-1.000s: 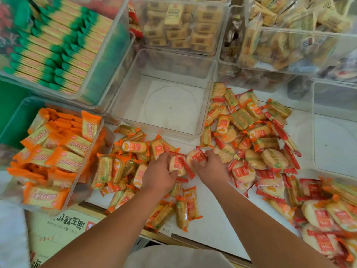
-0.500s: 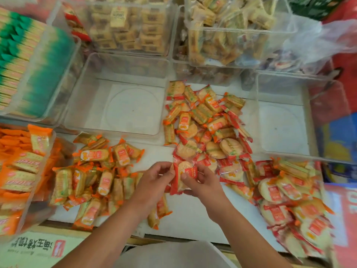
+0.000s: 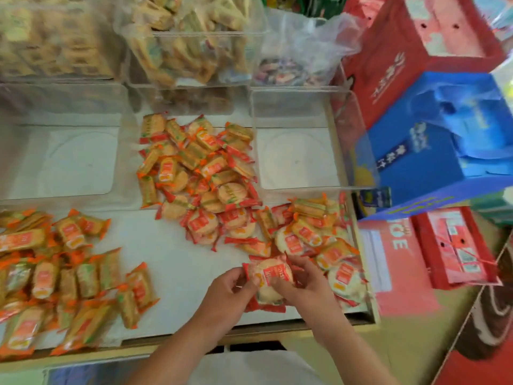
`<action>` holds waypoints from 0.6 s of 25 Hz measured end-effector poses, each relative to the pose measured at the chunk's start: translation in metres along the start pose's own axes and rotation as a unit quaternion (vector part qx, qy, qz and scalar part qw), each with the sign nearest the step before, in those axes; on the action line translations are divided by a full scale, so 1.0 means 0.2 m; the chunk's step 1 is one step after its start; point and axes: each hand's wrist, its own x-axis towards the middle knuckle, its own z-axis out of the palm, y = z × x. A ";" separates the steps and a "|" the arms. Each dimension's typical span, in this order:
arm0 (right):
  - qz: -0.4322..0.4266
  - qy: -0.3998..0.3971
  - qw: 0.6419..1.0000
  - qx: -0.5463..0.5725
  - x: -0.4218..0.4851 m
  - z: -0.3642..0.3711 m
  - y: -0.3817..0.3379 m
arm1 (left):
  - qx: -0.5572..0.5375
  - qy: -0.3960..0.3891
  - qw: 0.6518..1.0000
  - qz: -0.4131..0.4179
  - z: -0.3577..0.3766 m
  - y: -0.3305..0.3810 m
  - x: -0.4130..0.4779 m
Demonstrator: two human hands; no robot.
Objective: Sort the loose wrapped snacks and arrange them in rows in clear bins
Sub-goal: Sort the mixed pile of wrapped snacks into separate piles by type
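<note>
On the white table (image 3: 172, 254) stand a left bin (image 3: 69, 162) and a right bin (image 3: 297, 159); mixed snacks (image 3: 200, 173) lie heaped between them, orange snacks (image 3: 69, 276) at near left.

Left hand (image 3: 230, 290) and right hand (image 3: 302, 284) meet, fingers curled, pinching.

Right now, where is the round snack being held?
Head view, lower middle: the round snack sits between left hand and right hand, beside the right pile.

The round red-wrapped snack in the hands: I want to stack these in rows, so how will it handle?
Probably light: the left hand and right hand hold the round red-wrapped snack by its edges. Its glossy film looks slippery. The pale disc inside resembles a rice cracker, so it may snap if squeezed.
</note>
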 end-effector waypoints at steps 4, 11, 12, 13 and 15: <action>-0.050 0.085 0.995 -0.020 0.05 -0.22 -0.02 | 0.064 0.017 0.998 0.007 0.15 0.01 0.08; -0.077 0.168 0.982 -0.044 0.15 -0.48 -0.14 | 0.126 0.045 0.991 -0.003 0.22 0.00 0.30; -0.070 0.140 0.986 -0.059 0.15 -0.50 -0.13 | 0.128 0.045 0.991 -0.003 0.22 0.00 0.31; -0.067 0.106 0.987 -0.100 0.14 -0.50 -0.12 | 0.131 0.046 0.990 0.000 0.23 0.01 0.32; -0.073 0.031 0.970 -0.232 0.13 -0.46 -0.07 | 0.138 0.053 0.989 0.009 0.23 0.01 0.33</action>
